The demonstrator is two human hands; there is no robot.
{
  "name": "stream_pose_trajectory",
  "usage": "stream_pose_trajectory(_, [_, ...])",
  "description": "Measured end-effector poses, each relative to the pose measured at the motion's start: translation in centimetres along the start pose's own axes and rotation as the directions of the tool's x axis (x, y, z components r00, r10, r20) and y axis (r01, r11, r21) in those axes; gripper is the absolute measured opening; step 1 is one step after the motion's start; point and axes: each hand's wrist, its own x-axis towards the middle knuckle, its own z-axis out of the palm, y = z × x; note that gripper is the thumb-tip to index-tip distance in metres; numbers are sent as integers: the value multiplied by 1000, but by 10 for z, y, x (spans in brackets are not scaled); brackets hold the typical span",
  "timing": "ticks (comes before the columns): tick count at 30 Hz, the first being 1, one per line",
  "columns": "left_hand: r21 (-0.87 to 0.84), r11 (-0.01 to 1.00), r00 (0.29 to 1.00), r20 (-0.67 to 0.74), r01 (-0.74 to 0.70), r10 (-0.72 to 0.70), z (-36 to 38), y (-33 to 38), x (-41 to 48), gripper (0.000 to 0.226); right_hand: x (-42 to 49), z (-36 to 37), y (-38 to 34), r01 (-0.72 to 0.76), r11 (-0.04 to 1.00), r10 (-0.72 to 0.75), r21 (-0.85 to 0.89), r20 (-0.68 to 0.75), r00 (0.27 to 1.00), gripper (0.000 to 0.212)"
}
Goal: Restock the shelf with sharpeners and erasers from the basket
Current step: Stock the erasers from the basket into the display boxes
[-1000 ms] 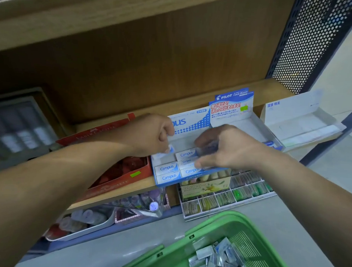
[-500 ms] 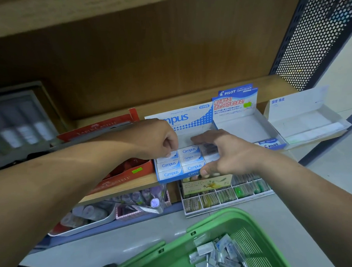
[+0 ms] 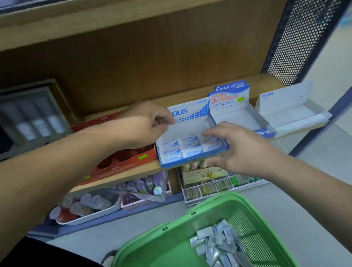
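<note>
The wooden back panel [image 3: 153,62] fills the middle of the view, brown, finely grained, and darker toward its left side. Above it a paler wooden board [image 3: 95,20] juts forward. At its foot runs the shelf board [image 3: 268,80] of the same wood, rounded at its right end. Right of the panel stands a black perforated metal sheet [image 3: 300,37], and beyond that lies a pale, brightly lit floor [image 3: 343,59]. Left of the panel sits a dark framed case [image 3: 32,116], blurred. Below the panel a blue-grey plinth [image 3: 128,213] edges smooth grey flooring [image 3: 157,232]. Low to the panel's right slants a dark bar [image 3: 327,120].
</note>
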Motion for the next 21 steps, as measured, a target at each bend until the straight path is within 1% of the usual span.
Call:
stream_pose_trajectory(1, [-22, 1000, 1000, -3, -17, 17, -2, 10, -8, 14, -12, 1, 1, 6, 1000, -5, 9, -40, 999, 66])
stream_pose_trajectory(2, [-78, 997, 999, 36, -26, 29, -1, 22, -18, 9, -24, 5, 0, 18, 1000, -17, 8, -75, 997, 58])
stream_pose_trajectory(3, [-144, 989, 992, 119, -26, 43, 4, 34, -28, 5, -37, 9, 0, 22, 1000, -22, -2, -84, 996, 50])
stream_pose_trajectory(4, [-194, 981, 970, 236, -16, 63, 14, 46, -38, 4, -51, 15, 0, 13, 1000, -14, -19, -54, 998, 43])
stream_pose_trajectory(5, [-203, 979, 928, 361, -18, 92, 30, 56, -47, 4, -65, 23, 0, -13, 999, 14, -39, 29, 999, 40])
stream_pose_trajectory(6, [-176, 983, 875, 467, -47, 125, 47, 64, -53, 5, -78, 33, 4, -48, 996, 59, -68, 154, 986, 39])
stream_pose_trajectory(7, [-136, 987, 826, 544, -85, 146, 68, 68, -58, 8, -90, 43, 7, -87, 991, 113, -100, 287, 951, 40])
stream_pose_trajectory(8, [-99, 988, 783, 603, -116, 152, 89, 70, -61, 12, -101, 54, 13, -131, 983, 173, -130, 398, 901, 42])
stream_pose_trajectory(9, [-65, 989, 744, 652, -136, 145, 111, 71, -65, 16, -112, 64, 18, -171, 970, 233, -170, 470, 851, 44])
stream_pose_trajectory(10, [-31, 990, 708, 696, -138, 120, 132, 69, -70, 21, -121, 73, 21, -184, 954, 281, -235, 503, 817, 45])
stream_pose_trajectory(11, [5, 991, 670, 737, -131, 85, 154, 65, -76, 26, -129, 82, 24, -160, 934, 309, -320, 499, 809, 45])
stream_pose_trajectory(12, [50, 990, 624, 780, -133, 44, 176, 60, -83, 32, -135, 92, 24, -123, 912, 316, -391, 477, 820, 45])
stream_pose_trajectory(13, [109, 984, 572, 820, -140, -9, 197, 52, -91, 38, -139, 103, 24, -107, 908, 309, -406, 476, 823, 46])
stream_pose_trajectory(14, [167, 975, 528, 847, -150, -64, 217, 43, -99, 42, -143, 116, 23, -124, 926, 303, -357, 505, 808, 48])
stream_pose_trajectory(15, [216, 966, 501, 857, -140, -119, 234, 33, -106, 47, -146, 128, 21, -174, 948, 297, -265, 550, 780, 53])
stream_pose_trajectory(16, [246, 965, 504, 848, -94, -167, 250, 22, -112, 50, -150, 140, 21, -242, 951, 310, -194, 601, 737, 60])
stream_pose_trajectory(17, [258, 966, 521, 827, -16, -212, 263, 10, -119, 52, -153, 152, 23, -298, 938, 338, -175, 640, 690, 66])
stream_pose_trajectory(18, [251, 965, 545, 800, 76, -251, 273, -1, -126, 54, -158, 164, 28, -333, 921, 380, -203, 660, 648, 72])
stream_pose_trajectory(19, [232, 958, 564, 775, 168, -287, 284, -12, -136, 57, -162, 176, 34, -357, 904, 416, -234, 666, 619, 77])
stream_pose_trajectory(20, [214, 943, 566, 758, 253, -324, 295, -22, -148, 61, -168, 187, 39, -382, 892, 440, -243, 664, 605, 83])
stream_pose_trajectory(21, [199, 925, 553, 753, 324, -356, 307, -29, -164, 67, -173, 196, 43, -416, 879, 457, -233, 663, 593, 88])
